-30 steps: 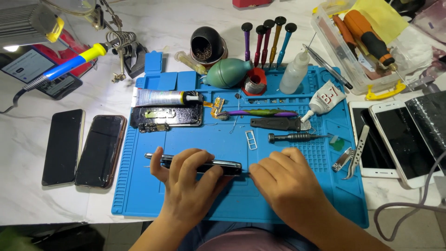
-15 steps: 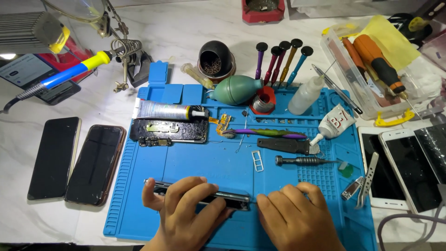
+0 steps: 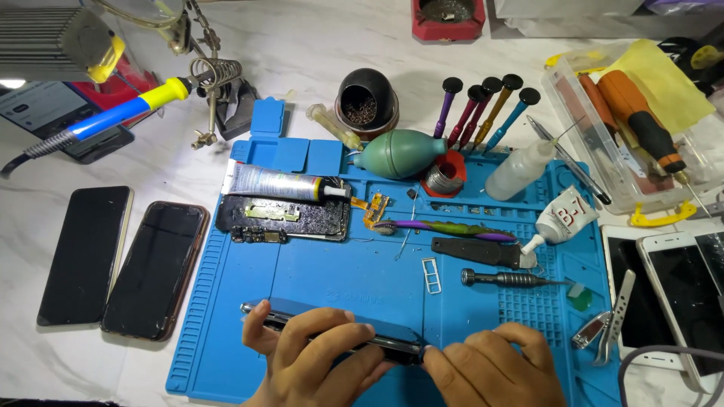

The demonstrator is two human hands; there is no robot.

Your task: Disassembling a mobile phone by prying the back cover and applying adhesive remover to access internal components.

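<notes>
Left hand: the left hand (image 3: 320, 354) is curled shut around a dark phone (image 3: 332, 328), thumb on the far edge, fingers wrapped over the near edge; its wrist is cut off by the bottom of the frame.
Right hand: the right hand (image 3: 494, 369) lies fingers down, closed at the phone's right end; fingertips meet the corner, and the contact itself is hard to make out.
Phone: held on edge, low over the near part of the blue work mat (image 3: 226, 301); its middle is hidden under the left fingers, and only the left end and top edge show.
Mat, middle: a small metal frame (image 3: 431, 275) and a grey screwdriver (image 3: 513, 280) lie just beyond the hands.
Mat, far side: an opened phone body (image 3: 283, 218) with a glue tube (image 3: 283, 183) lying along its far edge; a purple toothbrush (image 3: 445, 227), a green air blower (image 3: 400, 153), a white squeeze tube (image 3: 562, 217) and a clear bottle (image 3: 520, 170).
Mat, right edge: nail clippers (image 3: 592, 332) and tweezers (image 3: 620, 305).
Desk, left: two dark phones (image 3: 121, 260) lie side by side on the desk (image 3: 317, 53); a soldering iron (image 3: 113, 119) lies beyond them.
Desk, right: pale phones (image 3: 671, 290), cut off by the frame edge; a clear box of tools (image 3: 633, 136), contents partly obscured.
</notes>
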